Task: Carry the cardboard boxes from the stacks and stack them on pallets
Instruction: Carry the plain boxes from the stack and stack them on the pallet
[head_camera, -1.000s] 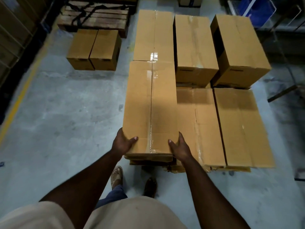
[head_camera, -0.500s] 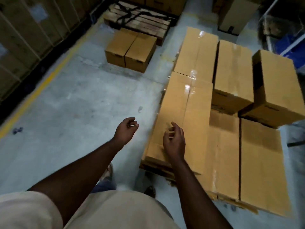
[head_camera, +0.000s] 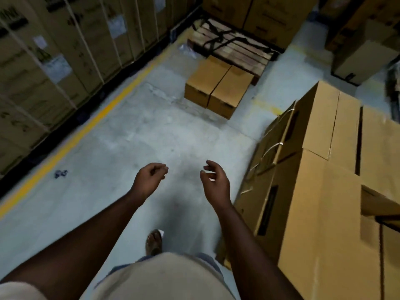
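Both of my hands hang over bare concrete floor and hold nothing. My left hand point(head_camera: 149, 180) has loosely curled fingers. My right hand point(head_camera: 215, 182) is relaxed with fingers slightly bent, a short way left of the stacked cardboard boxes point(head_camera: 320, 191) that fill the right side. Two cardboard boxes point(head_camera: 218, 87) sit side by side on the floor ahead. Behind them lies a wooden pallet point(head_camera: 233, 48) with black straps across it.
Tall strapped cartons point(head_camera: 54, 61) line the left wall behind a yellow floor line point(head_camera: 86, 128). More large boxes point(head_camera: 270, 16) stand at the back and the far right. A small dark scrap point(head_camera: 60, 173) lies on the floor. My foot point(head_camera: 154, 242) is below my hands.
My hands let go of the long box on the stack and came away empty. The view swung left, so the stack now lies to my right.
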`<state>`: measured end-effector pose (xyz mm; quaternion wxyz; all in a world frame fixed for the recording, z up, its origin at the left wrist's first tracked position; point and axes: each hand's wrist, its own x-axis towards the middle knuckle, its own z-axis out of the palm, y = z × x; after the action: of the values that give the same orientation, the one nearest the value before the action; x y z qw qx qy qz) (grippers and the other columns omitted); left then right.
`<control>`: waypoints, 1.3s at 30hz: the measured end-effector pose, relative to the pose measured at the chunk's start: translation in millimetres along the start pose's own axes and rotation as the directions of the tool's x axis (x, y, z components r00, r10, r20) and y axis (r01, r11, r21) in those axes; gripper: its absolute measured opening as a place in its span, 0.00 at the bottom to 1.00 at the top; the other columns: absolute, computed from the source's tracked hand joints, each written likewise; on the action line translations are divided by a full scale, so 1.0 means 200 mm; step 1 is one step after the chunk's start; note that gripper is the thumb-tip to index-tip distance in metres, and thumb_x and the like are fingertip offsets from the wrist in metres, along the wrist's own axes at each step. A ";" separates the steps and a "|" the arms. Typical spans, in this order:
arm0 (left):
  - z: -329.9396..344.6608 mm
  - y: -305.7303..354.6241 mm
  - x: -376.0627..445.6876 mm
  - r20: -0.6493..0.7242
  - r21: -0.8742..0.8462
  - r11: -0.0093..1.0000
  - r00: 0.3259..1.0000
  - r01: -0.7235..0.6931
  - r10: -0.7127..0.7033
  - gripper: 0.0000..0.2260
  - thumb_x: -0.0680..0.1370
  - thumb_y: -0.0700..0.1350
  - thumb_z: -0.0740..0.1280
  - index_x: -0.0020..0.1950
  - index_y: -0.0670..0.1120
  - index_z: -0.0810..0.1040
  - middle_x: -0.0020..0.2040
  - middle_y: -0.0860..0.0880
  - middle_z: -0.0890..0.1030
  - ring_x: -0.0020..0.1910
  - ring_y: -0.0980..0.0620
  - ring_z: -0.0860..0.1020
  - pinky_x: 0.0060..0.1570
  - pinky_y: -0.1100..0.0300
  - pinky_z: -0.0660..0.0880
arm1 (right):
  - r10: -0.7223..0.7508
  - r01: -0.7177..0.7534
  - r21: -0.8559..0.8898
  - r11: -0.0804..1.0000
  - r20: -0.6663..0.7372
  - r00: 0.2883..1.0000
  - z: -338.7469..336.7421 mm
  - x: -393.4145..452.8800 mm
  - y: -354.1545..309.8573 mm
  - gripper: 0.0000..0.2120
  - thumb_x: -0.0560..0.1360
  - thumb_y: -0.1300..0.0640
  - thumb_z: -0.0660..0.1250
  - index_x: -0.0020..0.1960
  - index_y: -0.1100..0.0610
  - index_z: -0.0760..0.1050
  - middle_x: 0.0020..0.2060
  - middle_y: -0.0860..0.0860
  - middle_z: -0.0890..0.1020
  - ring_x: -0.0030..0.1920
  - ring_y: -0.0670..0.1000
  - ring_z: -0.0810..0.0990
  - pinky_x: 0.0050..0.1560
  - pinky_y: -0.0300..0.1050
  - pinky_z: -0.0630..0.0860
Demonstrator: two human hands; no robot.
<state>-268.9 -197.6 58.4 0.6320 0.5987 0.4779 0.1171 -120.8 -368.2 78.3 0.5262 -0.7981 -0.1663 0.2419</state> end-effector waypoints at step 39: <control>0.71 1.73 4.83 0.162 0.271 0.940 0.952 0.209 -0.259 0.06 0.83 0.43 0.67 0.57 0.45 0.82 0.51 0.46 0.87 0.50 0.46 0.85 0.52 0.53 0.79 | 0.539 -0.530 0.116 0.840 -0.056 0.841 0.89 4.73 -0.33 0.09 0.82 0.54 0.68 0.62 0.47 0.78 0.55 0.46 0.83 0.57 0.47 0.81 0.53 0.38 0.76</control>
<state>482.2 494.4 -113.5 0.6046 0.6208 0.4926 -0.0798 560.5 284.6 -119.5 0.4822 -0.7962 0.0975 0.3523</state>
